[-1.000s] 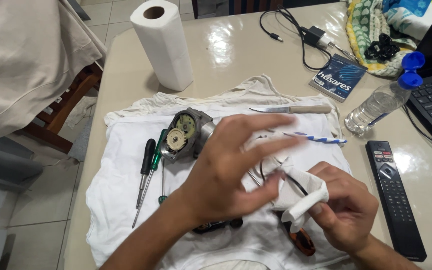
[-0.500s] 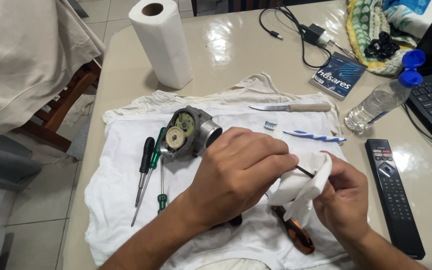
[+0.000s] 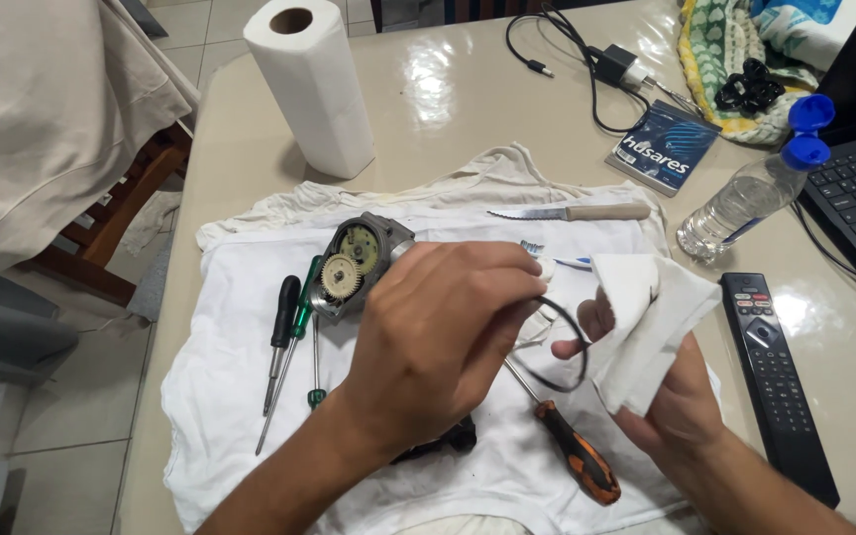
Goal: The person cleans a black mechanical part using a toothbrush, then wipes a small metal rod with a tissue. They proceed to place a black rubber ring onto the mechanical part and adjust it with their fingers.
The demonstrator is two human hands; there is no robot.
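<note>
Head view: the left hand [image 3: 443, 342] pinches a thin black ring [image 3: 559, 342], the right hand [image 3: 671, 396] grasps a white wipe [image 3: 646, 317] beside it. The ring could slip onto the cloth [image 3: 230, 396] below if that pinch loosens.

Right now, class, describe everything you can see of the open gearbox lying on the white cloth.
The gearbox is a grey metal housing with its cover off, showing two pale, cream-coloured plastic-looking gears, one above the other. It lies tilted on the white cloth, just right of the green-handled screwdriver. The left hand overlaps its lower right edge; whether they touch cannot be told.
</note>
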